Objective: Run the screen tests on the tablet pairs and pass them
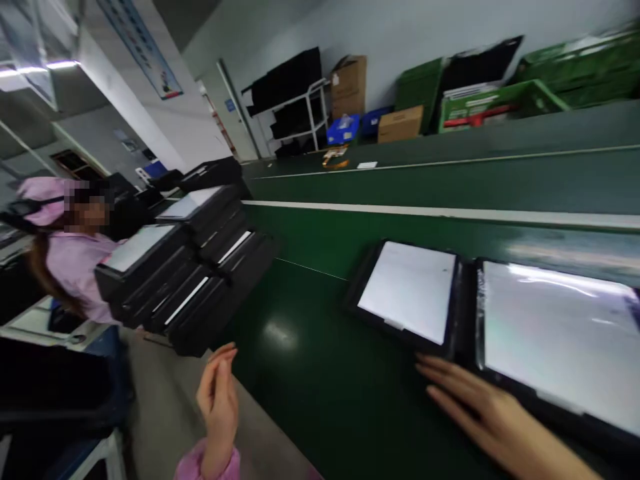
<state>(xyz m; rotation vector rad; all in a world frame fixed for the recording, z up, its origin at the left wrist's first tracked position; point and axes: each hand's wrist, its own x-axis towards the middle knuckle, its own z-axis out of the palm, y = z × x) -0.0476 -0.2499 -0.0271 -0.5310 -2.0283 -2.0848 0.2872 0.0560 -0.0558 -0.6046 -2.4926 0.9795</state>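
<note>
My left hand [219, 393] hangs above the near edge of the green table, its fingers and thumb drawn together with nothing visible in them. Stretched out flat, the fingers of my right hand [480, 407] lie at the near edge of a black tray [465, 313]. That tray bears a white rectangular panel [407, 290] with a small tab on its near side. To its right is a larger glossy white panel [555, 333] in a black surround. Whether my right fingertips touch the tray or only hover beside it is hard to tell.
Stacked black trays [170, 287] with white panels stand at the table's left end. A co-worker in pink [75, 267] is beyond them. A white strip [440, 212] runs along the green table [300, 320]. Green crates [500, 107], cardboard boxes [400, 125] and blue bins [343, 129] line the back.
</note>
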